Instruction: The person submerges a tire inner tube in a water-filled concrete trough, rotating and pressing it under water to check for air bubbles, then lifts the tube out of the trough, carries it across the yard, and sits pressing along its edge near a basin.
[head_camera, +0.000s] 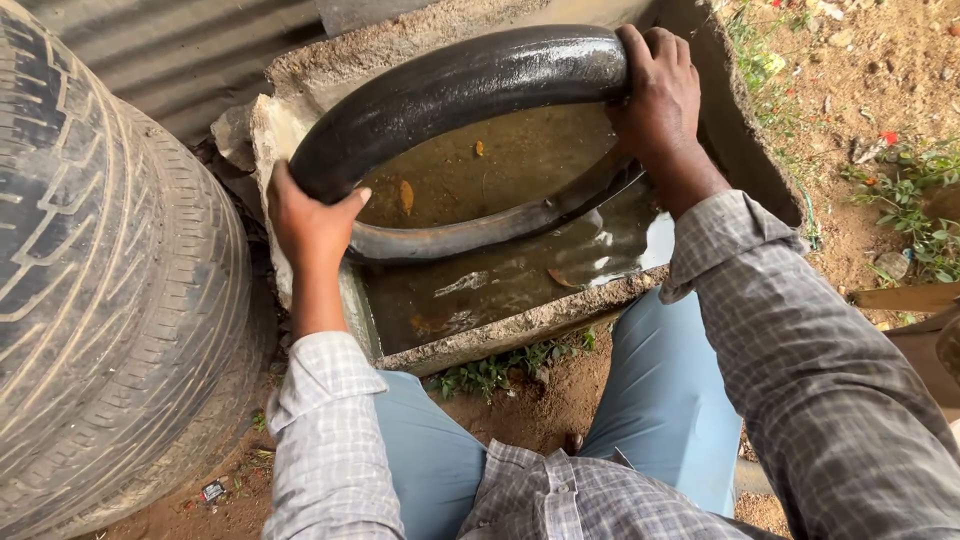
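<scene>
A wet black rubber inner tube (450, 90) stands half sunk in murky brown water inside a rough concrete trough (520, 325). My left hand (308, 220) grips the tube's left bend near the trough's broken corner. At the tube's upper right part, my right hand (655, 95) is closed over the top of it. The tube's lower arc lies under the water, with a few leaves floating inside the ring.
A large worn tyre (110, 290) stands upright at the left, close to the trough. Corrugated metal sheeting (190, 50) runs behind it. Bare dirt with weeds (900, 200) lies at the right, and a wooden piece (905, 297) sits at the right edge.
</scene>
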